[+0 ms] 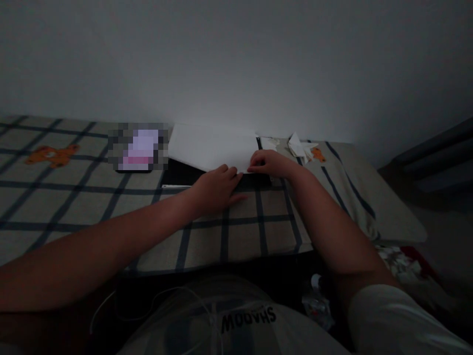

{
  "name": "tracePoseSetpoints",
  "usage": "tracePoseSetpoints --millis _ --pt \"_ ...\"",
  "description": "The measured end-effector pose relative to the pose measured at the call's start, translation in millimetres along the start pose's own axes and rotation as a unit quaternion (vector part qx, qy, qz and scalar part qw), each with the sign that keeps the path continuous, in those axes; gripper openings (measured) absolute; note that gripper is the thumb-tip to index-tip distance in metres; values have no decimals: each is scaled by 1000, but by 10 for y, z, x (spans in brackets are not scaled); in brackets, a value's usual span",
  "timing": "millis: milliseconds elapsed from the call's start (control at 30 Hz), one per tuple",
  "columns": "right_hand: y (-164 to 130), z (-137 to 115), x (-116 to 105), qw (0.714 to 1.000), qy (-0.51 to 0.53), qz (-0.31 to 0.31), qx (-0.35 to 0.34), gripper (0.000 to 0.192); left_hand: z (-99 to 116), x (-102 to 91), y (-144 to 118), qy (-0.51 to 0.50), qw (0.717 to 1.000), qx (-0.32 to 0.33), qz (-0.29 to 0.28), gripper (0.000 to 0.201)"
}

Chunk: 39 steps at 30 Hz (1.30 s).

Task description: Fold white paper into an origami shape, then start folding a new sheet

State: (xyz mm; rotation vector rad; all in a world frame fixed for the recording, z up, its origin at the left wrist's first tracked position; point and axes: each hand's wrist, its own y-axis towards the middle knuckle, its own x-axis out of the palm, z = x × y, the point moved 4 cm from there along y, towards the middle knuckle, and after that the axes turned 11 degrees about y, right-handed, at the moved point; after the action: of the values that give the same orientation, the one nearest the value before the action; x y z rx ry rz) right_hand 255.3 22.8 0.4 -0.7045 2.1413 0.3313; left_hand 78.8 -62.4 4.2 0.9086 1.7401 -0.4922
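Note:
A white sheet of paper (214, 145) lies on a thin black board or folder (181, 173), its near edge slanting across the dark surface. My left hand (217, 190) rests palm down at that near edge, fingertips on the paper and thumb stretched out apart. At the sheet's near right corner my right hand (270, 163) is closed, with thumb and forefinger pinching the paper. Beyond the right hand sits a folded white paper figure (301, 148), shaped rather like a crane.
A checked cloth (148, 207) covers the surface, which meets a plain wall (236, 64). To the left lies a phone (140, 150), its screen blurred out. A plastic bottle (318, 301) stands below the front edge, and a white cable (158, 296) hangs near my lap.

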Motion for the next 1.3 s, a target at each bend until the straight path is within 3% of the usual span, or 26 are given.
tracePoseSetpoints --millis 167,533,633,833,1300 --pt "6 40 -8 1000 -10 6 2 19 98 -62 95 10 998 -55 -3 65" --pt "-74 124 -127 998 -22 -22 58 21 106 -14 51 7 998 -55 34 64" --pt "-63 90 -110 998 -35 -22 52 21 114 9 57 1 998 -40 57 62" --pt "-64 47 -103 996 -57 -24 60 21 176 113 80 -34 995 57 80 59" --pt "-147 28 -205 994 -58 -13 95 9 128 139 103 -69 994 59 53 66"
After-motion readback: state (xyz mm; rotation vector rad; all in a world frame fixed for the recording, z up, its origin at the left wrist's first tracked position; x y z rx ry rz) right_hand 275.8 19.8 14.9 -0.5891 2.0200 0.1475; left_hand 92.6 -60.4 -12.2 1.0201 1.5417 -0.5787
